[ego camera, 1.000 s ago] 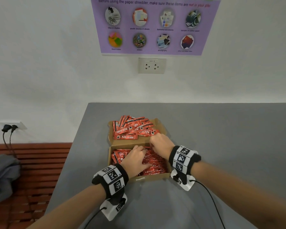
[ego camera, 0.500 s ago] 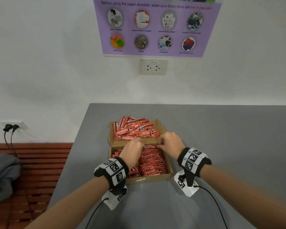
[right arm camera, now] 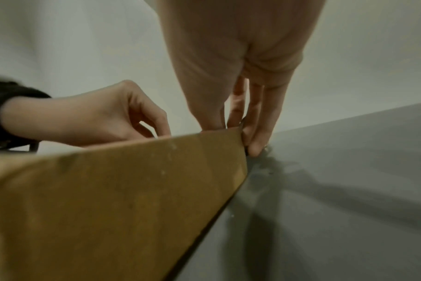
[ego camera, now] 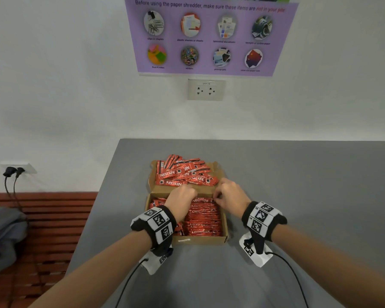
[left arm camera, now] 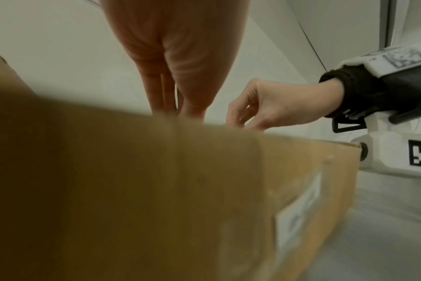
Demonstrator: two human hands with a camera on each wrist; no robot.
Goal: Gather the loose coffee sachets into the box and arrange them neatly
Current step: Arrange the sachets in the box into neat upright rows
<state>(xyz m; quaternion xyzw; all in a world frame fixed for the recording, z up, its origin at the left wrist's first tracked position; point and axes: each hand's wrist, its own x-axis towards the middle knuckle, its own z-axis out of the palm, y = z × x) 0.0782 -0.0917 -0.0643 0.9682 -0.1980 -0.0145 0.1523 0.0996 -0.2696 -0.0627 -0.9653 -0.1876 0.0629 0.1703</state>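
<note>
both hands sit at the far end of the box, the left hand and the right hand with fingers curled down among the packed sachets; whether they pinch any i cannot tell. a loose pile lies on the open flap beyond. a careless drag could spill those sachets onto the desk or ruffle the tidy rows.

Beyond the fingertips, a white wall carries a purple poster above a socket; leftward, a red slatted bench; beneath, a grey table.
</note>
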